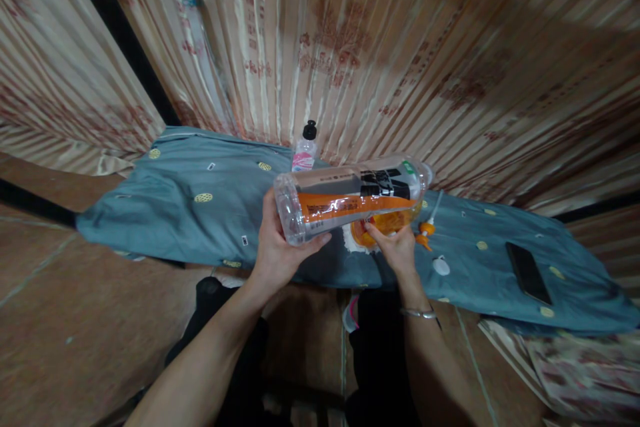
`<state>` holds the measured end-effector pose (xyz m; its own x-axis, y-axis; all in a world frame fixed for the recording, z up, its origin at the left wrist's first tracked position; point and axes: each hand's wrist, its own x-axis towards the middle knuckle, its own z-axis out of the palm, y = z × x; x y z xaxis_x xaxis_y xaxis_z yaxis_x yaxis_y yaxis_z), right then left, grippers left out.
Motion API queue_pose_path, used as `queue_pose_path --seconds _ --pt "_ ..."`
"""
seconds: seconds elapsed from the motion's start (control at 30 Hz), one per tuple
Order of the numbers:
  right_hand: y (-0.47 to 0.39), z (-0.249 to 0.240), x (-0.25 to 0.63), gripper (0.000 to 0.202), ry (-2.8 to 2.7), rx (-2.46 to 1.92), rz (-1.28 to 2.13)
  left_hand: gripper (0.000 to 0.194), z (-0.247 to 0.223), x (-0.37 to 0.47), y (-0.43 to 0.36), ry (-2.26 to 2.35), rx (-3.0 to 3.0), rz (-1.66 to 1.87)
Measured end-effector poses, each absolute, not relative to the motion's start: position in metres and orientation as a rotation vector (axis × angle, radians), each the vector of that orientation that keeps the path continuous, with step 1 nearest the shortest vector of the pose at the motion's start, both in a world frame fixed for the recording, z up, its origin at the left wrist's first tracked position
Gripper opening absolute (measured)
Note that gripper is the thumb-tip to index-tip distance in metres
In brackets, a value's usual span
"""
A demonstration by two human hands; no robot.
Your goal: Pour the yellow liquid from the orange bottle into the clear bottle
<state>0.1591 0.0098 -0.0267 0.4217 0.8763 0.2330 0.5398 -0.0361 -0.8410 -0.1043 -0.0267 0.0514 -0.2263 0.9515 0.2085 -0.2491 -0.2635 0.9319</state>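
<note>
My left hand (277, 247) is closed round the base end of a large clear plastic bottle (345, 197) with an orange and black label. The bottle is tipped almost level, its neck pointing right. Below it, my right hand (399, 255) grips a bottle of amber liquid (387, 221), partly hidden behind the large bottle. Whether the two bottle necks touch, I cannot tell. An orange pump head (425, 235) with a pale tube lies on the blue cloth just right of my right hand. Something white with a ragged edge (354, 243) shows beside the amber bottle.
A small clear bottle with a black cap (305, 147) stands behind the large one. On the blue cloth (200, 227) to the right lie a white disc (441, 265) and a black phone (529, 272). A pleated curtain (340, 47) hangs behind; dark poles stand at the left.
</note>
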Motion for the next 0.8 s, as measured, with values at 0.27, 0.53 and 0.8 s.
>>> queue_pose_path --seconds 0.27,0.53,0.8 --pt "0.0095 -0.0282 0.1593 0.068 -1.247 -1.706 0.441 0.088 0.0524 -0.1047 -0.0267 1.020 1.076 1.653" --pt "0.0094 -0.0278 0.1587 0.067 -1.264 -1.676 0.462 0.092 0.0528 -0.1039 -0.0264 1.000 1.065 1.643" --pt "0.0094 -0.0272 0.1588 0.071 -1.264 -1.684 0.446 0.089 0.0530 -0.1046 -0.0269 1.008 1.083 1.653"
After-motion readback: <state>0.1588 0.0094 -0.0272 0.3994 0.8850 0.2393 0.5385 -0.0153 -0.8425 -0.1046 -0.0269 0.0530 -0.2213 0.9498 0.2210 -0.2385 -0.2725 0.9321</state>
